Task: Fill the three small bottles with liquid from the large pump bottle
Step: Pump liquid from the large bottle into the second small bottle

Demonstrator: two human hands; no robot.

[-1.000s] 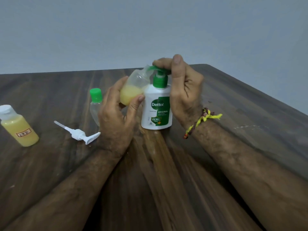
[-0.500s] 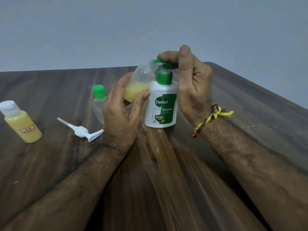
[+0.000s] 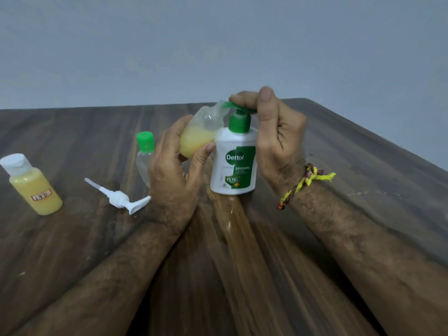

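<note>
Pump bottle (image 3: 233,163) mid-table; right hand (image 3: 274,132) pressing pump, right table edge (image 3: 378,151) near.

Loose pump (image 3: 120,198) and capped bottle (image 3: 145,157) crowd left

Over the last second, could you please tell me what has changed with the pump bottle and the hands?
The pump head has risen from its pressed-down position, with the right hand riding up on it. Nothing was taken hold of or let go: the left hand still holds the tilted small bottle at the spout. The Dettol bottle, the other two small bottles and the loose white pump stayed put.
</note>
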